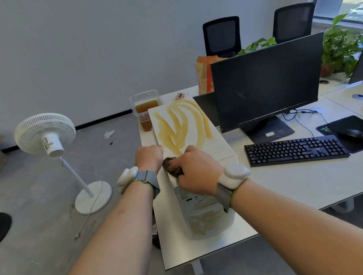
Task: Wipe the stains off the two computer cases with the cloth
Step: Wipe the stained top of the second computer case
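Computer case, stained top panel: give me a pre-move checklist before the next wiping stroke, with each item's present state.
1. Cloth in right hand: ok, gripped.
2. Cloth on the computer case top: ok, at its near edge.
3. Left hand steadying the case's left edge: ok, though its fingers are hidden.
4. Stains cleared: not ok, yellow-brown streaks remain ahead of the cloth.
5. Container of brown liquid clear of the stroke: ok, behind the case.
6. Second case's condition: cannot tell.

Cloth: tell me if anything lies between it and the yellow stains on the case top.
Nothing visible does. The right hand presses the cloth onto the case top, at the stains' near edge; the left hand grips the case's left edge.
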The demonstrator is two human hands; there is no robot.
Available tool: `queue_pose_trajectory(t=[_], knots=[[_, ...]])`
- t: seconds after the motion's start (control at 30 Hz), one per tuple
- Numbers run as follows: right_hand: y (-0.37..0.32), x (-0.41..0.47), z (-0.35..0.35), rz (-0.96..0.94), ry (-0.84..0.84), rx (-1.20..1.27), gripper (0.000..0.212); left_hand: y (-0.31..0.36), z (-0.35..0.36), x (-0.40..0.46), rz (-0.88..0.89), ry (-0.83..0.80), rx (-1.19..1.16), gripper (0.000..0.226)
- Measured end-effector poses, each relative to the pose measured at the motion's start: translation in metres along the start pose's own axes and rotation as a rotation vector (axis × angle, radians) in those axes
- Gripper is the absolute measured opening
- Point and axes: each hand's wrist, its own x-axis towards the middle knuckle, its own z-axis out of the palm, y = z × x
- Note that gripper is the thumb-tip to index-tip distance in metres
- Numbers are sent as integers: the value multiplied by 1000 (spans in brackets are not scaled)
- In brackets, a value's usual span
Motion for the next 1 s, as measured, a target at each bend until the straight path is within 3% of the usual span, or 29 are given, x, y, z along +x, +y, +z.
queue_pose_trajectory(t=[0.03,0.13,0.2,0.27,0.37,0.4,0.5,0.53,0.7,0.77,0.9,1.0], knots=[[1,0,-6,3,-25,23,36,-1,1,3,64,40,93,31],[7,2,-15,33,20,76,39,3,1,3,-14,64,-38,32],[11,-2,-9,26,74,45,35,5,0,3,13,81,69,31],[9,-9,1,-24,30,-3,35,8,1,-5,-50,125,60,34],[9,-11,-9,-18,-41,125,39,7,11,-6,-30,145,-36,32],[14,-9,-14,17,17,160,37,12,16,-12,-67,168,-102,33],[39,2,-24,199,366,255,46,13,28,-18,-50,223,-16,41],[49,4,-25,256,407,253,48,12,29,-21,-38,250,16,42],[71,1,-23,327,184,45,42,2,38,-12,1,279,138,43],[65,5,-30,312,141,65,39,2,37,-14,5,286,130,41],[47,7,-24,145,302,81,36,1,35,-11,-21,250,43,18],[44,1,0,-39,124,-50,30,-5,42,1,-46,230,-4,17]])
